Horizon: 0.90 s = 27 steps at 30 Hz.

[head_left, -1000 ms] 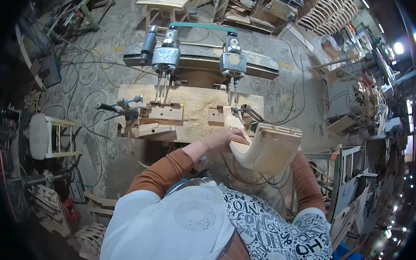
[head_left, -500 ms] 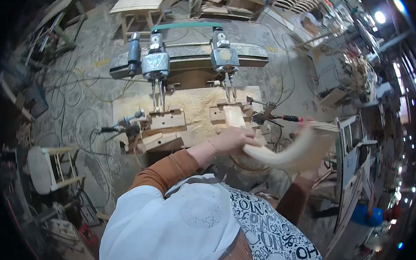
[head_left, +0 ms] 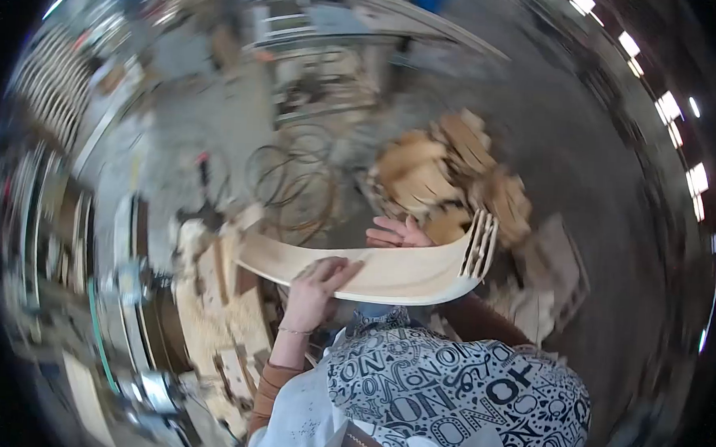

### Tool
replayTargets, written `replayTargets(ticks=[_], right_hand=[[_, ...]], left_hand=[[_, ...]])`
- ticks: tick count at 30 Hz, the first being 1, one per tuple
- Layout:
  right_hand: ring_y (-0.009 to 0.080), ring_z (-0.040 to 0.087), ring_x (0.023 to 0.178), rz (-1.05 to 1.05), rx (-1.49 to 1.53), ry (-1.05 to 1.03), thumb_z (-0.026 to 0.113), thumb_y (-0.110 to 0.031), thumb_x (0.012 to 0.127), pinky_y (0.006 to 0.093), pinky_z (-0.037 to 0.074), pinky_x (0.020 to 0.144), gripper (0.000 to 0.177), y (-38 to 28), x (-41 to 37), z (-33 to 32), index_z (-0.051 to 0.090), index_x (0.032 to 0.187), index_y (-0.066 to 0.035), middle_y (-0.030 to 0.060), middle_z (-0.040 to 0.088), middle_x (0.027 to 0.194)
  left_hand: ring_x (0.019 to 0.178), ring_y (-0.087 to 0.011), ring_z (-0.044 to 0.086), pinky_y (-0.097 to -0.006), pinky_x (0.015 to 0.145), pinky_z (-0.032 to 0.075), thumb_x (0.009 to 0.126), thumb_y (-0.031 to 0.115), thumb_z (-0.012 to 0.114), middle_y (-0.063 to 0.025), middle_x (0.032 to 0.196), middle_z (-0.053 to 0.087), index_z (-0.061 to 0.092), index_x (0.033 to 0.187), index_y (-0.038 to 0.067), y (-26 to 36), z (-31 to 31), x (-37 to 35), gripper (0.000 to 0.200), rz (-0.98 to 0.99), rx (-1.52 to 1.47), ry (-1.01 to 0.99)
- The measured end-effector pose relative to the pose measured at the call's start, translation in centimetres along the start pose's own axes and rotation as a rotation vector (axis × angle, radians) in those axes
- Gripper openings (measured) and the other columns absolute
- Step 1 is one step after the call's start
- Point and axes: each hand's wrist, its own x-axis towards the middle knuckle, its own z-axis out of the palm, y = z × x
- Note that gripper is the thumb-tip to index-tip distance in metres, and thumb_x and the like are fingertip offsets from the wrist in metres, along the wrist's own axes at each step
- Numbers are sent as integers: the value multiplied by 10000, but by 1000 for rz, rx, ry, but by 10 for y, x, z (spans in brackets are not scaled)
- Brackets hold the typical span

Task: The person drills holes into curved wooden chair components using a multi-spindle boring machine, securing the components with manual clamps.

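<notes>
A pale, curved wooden panel [head_left: 396, 272] spans the space in front of my body, with several slotted, finger-like layers at its right end. My left hand [head_left: 316, 284] grips its near edge toward the left end, fingers lying over the upper face. Past the panel's far edge my right hand [head_left: 400, 233] shows, palm up with fingers stretched out. The right forearm passes beneath the panel, and the panel hides the wrist.
A stack of curved wooden pieces [head_left: 449, 176] stands on the floor ahead. Coiled hoses [head_left: 295, 184] lie left of it. At left are the sawdust-covered work board [head_left: 247, 323] and the drilling machine [head_left: 159, 391]. Pale scraps [head_left: 531, 313] lie at right.
My view has swung right, away from the drilling machine toward the wood stack. The panel has come round in front of my body, and my right hand now shows beyond its far edge.
</notes>
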Motion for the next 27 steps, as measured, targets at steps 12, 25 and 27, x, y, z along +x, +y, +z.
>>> replayTargets(ticks=[12,25,27], right_hand=[[456,458,1352,-79,982,197,522,-461,1025,743,400,1014,692,69,-236,-73,322,1523,-24,220,426,1522],[342,613,1106,-109,532,796,722,-193,879,482,590,847,596,181,-350,-219,457,1399,-69,187,571,1278],[320,648,992,-20,409,972,731,-139,841,438,602,787,675,205,-358,-249,425,1438,-65,180,573,1238]], left_hand=[[1247,-228,584,-501,1085,413,898,185,524,-44,1260,629,594,1358,330,-5,107,68,487,488,444,-405],[1327,-290,498,-529,1132,341,830,220,721,-99,1370,565,492,1456,271,127,297,81,669,206,160,-714],[1309,-322,507,-503,1118,367,817,263,750,-114,1367,568,482,1466,260,120,309,68,702,122,126,-743]])
